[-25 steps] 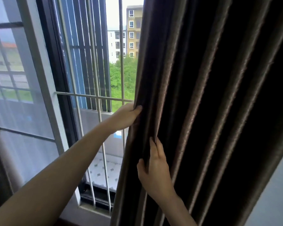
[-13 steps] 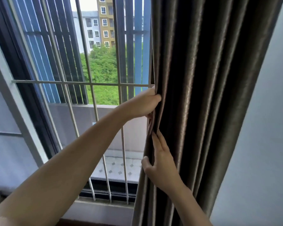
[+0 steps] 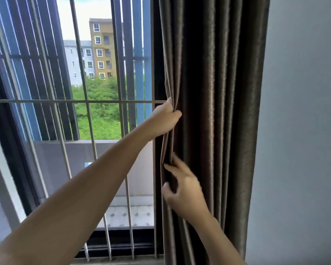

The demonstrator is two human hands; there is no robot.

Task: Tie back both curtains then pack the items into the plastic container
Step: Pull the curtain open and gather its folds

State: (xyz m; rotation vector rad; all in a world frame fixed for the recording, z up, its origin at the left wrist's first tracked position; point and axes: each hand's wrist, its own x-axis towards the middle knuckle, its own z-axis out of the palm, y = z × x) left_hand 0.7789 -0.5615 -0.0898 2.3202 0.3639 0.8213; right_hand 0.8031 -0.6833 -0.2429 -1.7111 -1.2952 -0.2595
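Now our left hand (image 3: 166, 117) grasps the vertical curtain (image 3: 218, 92) edge directly above our blurred right hand (image 3: 184, 186), grip unclear.

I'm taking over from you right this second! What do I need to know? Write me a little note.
Left hand: grips the front edge of the brown curtain, arm stretched out.
Right hand: lower on the same edge, thumb and fingers at the folds; too blurred to tell if it really holds.
Curtain: bunched in folds on the right, next to the wall, clear of the barred window.
Done: this curtain is pulled to the side.
Left: no tie is around it yet, so tie it back, then do the other curtain and pack the items into the plastic container. None of those are in view.
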